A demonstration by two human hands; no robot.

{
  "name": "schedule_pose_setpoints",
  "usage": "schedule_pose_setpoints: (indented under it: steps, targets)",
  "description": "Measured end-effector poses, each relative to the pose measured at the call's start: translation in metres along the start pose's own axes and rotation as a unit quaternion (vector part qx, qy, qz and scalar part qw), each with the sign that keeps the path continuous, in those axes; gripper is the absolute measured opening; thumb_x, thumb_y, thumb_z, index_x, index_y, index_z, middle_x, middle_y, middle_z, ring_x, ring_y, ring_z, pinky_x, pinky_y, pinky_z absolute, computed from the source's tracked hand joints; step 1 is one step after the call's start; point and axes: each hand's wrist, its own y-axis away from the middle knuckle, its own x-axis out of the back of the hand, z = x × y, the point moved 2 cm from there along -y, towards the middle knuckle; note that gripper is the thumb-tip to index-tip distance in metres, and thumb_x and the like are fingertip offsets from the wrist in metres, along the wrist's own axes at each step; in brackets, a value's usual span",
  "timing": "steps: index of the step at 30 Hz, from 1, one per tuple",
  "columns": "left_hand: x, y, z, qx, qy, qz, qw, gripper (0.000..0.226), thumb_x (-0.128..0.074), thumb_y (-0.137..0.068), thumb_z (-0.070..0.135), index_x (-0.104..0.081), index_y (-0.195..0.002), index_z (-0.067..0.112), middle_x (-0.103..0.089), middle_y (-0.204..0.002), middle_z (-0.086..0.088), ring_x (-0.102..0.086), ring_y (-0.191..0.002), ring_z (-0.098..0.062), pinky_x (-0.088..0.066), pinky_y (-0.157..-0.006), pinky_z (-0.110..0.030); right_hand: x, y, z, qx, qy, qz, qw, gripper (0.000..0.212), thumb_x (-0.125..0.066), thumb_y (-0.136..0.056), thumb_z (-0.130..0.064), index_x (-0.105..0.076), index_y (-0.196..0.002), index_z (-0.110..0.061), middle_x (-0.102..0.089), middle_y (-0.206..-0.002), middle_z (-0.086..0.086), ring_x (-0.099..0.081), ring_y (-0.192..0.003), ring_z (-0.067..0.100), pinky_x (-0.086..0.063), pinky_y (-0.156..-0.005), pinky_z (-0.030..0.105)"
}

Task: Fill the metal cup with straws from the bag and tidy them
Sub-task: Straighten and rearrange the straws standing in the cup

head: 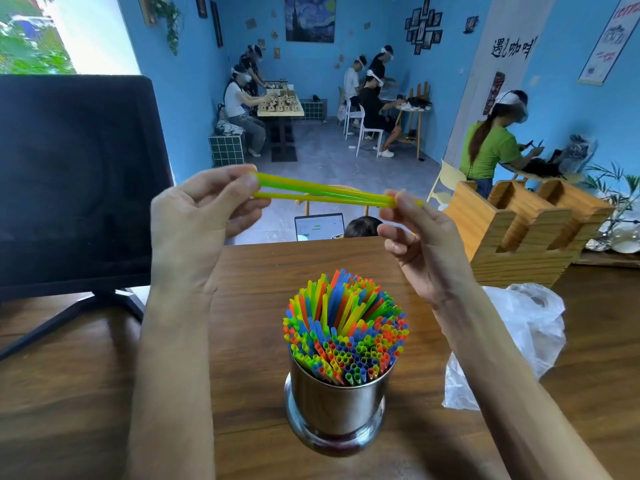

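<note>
A shiny metal cup (337, 407) stands on the wooden table (69, 393) near its front, packed with many upright colourful straws (346, 327). Above it I hold a few yellow-green straws (322, 194) level in the air. My left hand (204, 216) pinches their left ends and my right hand (422, 237) pinches their right ends. A crumpled clear plastic bag (519, 337) lies on the table to the right of the cup, under my right forearm.
A black monitor (72, 181) on a stand fills the left side of the table. A wooden holder (519, 230) with slots stands at the back right. Beyond the table's far edge, several people sit and stand at other tables.
</note>
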Motion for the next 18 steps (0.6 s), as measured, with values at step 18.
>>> schedule_pose_setpoints:
  steps: [18]
  targets:
    - [0.002, 0.026, -0.035, 0.112, -0.224, -0.383, 0.889, 0.025, -0.087, -0.066, 0.025, -0.081, -0.090, 0.029, -0.079, -0.092, 0.003, -0.072, -0.082, -0.003, -0.056, -0.077, -0.017, -0.012, 0.006, -0.035, 0.126, 0.105, 0.066, 0.984, 0.019, -0.068, -0.089, -0.038, -0.077, -0.084, -0.022, -0.072, -0.074, 0.001, -0.053, -0.057, 0.011, -0.046, -0.053, 0.018]
